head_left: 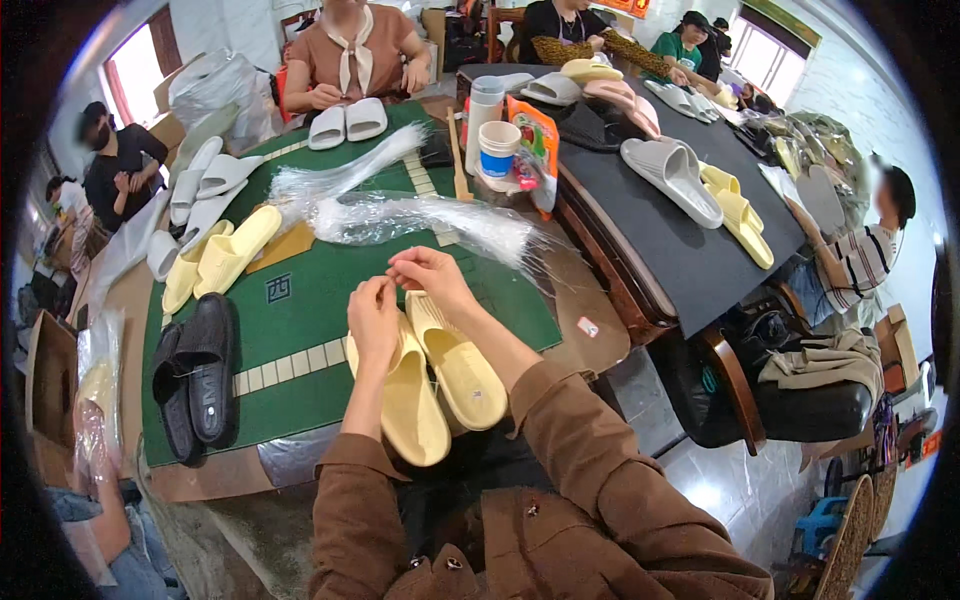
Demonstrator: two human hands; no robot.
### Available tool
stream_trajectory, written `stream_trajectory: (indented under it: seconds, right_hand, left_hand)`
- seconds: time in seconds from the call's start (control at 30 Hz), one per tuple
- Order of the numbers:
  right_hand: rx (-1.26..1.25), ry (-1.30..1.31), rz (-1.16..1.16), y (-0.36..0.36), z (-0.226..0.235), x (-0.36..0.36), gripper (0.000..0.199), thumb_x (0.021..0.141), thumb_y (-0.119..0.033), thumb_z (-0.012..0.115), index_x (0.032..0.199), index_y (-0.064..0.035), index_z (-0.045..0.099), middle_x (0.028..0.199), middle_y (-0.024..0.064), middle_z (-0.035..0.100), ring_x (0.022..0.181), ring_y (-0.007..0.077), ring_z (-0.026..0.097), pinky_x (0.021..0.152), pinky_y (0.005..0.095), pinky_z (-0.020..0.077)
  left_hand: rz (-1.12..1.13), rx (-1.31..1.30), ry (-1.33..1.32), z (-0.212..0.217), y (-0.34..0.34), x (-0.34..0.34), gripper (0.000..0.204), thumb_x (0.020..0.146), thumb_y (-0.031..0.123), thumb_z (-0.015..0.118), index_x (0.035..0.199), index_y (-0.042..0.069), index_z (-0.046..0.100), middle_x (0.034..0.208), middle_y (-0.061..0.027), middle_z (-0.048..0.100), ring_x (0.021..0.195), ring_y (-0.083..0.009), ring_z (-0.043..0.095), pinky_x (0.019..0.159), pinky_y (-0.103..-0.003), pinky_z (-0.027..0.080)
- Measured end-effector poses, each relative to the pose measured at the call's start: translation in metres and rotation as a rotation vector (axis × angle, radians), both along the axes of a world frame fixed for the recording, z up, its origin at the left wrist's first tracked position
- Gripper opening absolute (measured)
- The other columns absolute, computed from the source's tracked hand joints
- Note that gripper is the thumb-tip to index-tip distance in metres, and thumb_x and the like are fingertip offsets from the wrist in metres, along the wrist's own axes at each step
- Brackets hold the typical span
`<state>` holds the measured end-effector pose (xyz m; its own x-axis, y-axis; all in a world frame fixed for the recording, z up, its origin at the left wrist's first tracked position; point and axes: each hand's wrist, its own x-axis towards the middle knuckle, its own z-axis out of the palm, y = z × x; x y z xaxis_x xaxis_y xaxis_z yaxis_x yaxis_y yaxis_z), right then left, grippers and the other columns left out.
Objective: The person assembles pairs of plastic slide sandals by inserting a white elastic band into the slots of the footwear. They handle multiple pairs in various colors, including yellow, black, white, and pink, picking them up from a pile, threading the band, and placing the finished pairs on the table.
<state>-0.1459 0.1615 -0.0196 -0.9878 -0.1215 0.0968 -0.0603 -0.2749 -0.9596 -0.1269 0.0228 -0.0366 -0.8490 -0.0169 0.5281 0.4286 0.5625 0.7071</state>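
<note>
My left hand (pixel 373 320) and my right hand (pixel 432 277) meet at the fingertips, both in a closed pinch. Whatever they pinch is too fine to make out. Right below them a pair of pale yellow slide sandals lies side by side, a left one (pixel 412 415) and a right one (pixel 468 380), toes toward me. My hands partly cover their far ends. Just beyond, two bundles of thin clear plastic strands, a nearer one (pixel 430 217) and a farther one (pixel 350 165), spread over the green mat (pixel 300 330).
Black slides (pixel 212 375) and another yellow pair (pixel 235 250) sit to the left, grey slides (pixel 225 175) behind them. A paper cup (pixel 498 150) stands by the wooden stick (pixel 460 160). More slides (pixel 672 180) cover a dark table at right. A person (pixel 355 55) sits opposite.
</note>
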Motion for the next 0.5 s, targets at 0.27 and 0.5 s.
stream_trajectory:
  seconds: [0.27, 0.5]
  right_hand:
    - [0.052, 0.160, 0.013, -0.003, 0.010, 0.001, 0.020, 0.093, -0.013, 0.058, 0.104, -0.0002, 0.068, 0.091, 0.0057, 0.067, 0.082, 0.0095, 0.062, 0.072, 0.0232, 0.0493]
    - [0.067, 0.151, 0.005, 0.000, 0.017, 0.004, 0.020, 0.094, -0.016, 0.056, 0.105, -0.0041, 0.068, 0.088, 0.0007, 0.068, 0.080, 0.0064, 0.060, 0.067, 0.0216, 0.0473]
  left_hand:
    - [-0.176, 0.168, -0.299, 0.006, 0.001, -0.005, 0.024, 0.083, 0.015, 0.066, 0.101, 0.000, 0.066, 0.071, -0.0084, 0.061, 0.063, -0.0163, 0.053, 0.060, -0.033, 0.042]
    - [-0.178, 0.194, -0.312, 0.021, 0.008, 0.006, 0.019, 0.087, 0.014, 0.064, 0.095, -0.004, 0.066, 0.078, -0.0113, 0.068, 0.068, -0.0144, 0.059, 0.063, -0.031, 0.046]
